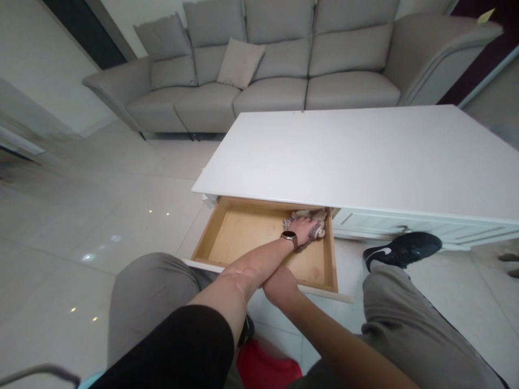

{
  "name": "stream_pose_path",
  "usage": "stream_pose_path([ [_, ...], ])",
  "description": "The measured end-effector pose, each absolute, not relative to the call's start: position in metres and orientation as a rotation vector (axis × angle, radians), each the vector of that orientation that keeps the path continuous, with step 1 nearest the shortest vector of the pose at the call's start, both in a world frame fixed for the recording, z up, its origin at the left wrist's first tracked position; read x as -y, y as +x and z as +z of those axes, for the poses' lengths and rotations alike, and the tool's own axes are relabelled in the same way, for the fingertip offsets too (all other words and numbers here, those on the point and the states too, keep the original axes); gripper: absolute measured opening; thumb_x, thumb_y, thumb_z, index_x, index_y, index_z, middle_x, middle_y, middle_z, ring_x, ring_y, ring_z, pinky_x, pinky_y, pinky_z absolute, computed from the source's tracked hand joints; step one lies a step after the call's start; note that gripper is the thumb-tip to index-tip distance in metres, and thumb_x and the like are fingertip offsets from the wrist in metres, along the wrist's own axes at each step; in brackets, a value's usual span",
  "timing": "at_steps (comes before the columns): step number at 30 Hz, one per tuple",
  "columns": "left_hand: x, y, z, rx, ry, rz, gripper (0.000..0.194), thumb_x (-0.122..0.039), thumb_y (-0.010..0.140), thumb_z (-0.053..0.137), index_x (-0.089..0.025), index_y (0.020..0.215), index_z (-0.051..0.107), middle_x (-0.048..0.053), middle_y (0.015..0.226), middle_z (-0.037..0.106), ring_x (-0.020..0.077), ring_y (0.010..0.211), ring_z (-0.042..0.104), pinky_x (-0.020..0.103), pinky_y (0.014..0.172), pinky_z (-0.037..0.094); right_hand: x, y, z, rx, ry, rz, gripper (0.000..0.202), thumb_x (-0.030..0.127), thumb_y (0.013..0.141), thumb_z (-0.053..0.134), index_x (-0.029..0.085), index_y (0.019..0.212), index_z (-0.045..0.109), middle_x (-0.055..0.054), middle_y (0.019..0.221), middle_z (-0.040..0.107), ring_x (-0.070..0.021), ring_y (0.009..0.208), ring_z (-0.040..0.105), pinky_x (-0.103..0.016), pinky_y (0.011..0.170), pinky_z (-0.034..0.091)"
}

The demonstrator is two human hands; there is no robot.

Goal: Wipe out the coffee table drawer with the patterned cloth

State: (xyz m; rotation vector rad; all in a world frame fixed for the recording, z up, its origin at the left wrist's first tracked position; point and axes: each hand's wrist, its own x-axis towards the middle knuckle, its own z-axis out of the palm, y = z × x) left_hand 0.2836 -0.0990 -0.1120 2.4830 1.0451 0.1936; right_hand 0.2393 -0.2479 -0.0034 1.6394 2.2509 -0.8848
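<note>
A wooden drawer [239, 229] is pulled out from the white table [344, 156]. Inside its right part lies a crumpled, patterned cloth [318, 231]. My left hand [303, 229], with a watch at the wrist, reaches across the drawer and presses down on this cloth, its fingers bent into the fabric. My right hand [280, 286] is curled at the drawer's front edge, just under my left forearm. Its fingertips are hidden behind the hand and arm.
A grey sofa [275, 97] with a beige cushion [240, 62] stands behind the table. My right shoe [403, 249] is by the table's front panel, close to a knob [404, 229]. Something red [267, 367] is on the floor below the drawer.
</note>
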Motion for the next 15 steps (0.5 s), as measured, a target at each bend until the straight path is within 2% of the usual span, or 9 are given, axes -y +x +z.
stream_pose_path([
  [3, 0.078, 0.237, -0.108, -1.156, 2.509, 0.118, 0.049, -0.015, 0.086, 0.066, -0.026, 0.134, 0.062, 0.017, 0.132, 0.065, 0.0283, 0.129, 0.055, 0.040, 0.105, 0.043, 0.245, 0.237, 0.001, -2.256, 1.587, -0.855, 0.035, 0.007, 0.094, 0.048, 0.014, 0.112, 0.078, -0.018, 0.113, 0.077, -0.0297, 0.104, 0.075, -0.039, 0.089, 0.060],
  [7, 0.048, 0.156, -0.089, -1.368, 2.495, -0.053, 0.039, -0.011, 0.092, 0.053, -0.027, 0.125, 0.068, 0.014, 0.137, 0.064, 0.0276, 0.131, 0.055, 0.045, 0.110, 0.041, 0.241, 0.232, 0.007, -2.276, 1.510, -0.804, 0.036, 0.006, 0.092, 0.053, 0.014, 0.119, 0.075, -0.019, 0.117, 0.076, -0.0293, 0.106, 0.074, -0.040, 0.086, 0.061],
  [11, 0.025, 0.077, -0.054, -1.601, 2.434, -0.231, 0.026, -0.016, 0.088, 0.061, -0.022, 0.111, 0.073, 0.016, 0.121, 0.071, 0.0319, 0.123, 0.061, 0.050, 0.108, 0.043, 0.237, 0.225, 0.008, -2.240, 1.477, -0.812, 0.037, 0.006, 0.090, 0.057, 0.013, 0.122, 0.074, -0.019, 0.120, 0.075, -0.0289, 0.112, 0.072, -0.038, 0.088, 0.061],
  [15, 0.015, 0.021, -0.023, -1.655, 2.549, -0.239, 0.024, -0.018, 0.086, 0.066, -0.028, 0.107, 0.073, 0.012, 0.121, 0.071, 0.0318, 0.127, 0.057, 0.049, 0.111, 0.040, 0.235, 0.221, 0.006, -2.229, 1.482, -0.817, 0.036, 0.005, 0.089, 0.058, 0.012, 0.121, 0.075, -0.020, 0.119, 0.075, -0.0284, 0.112, 0.072, -0.037, 0.087, 0.061],
])
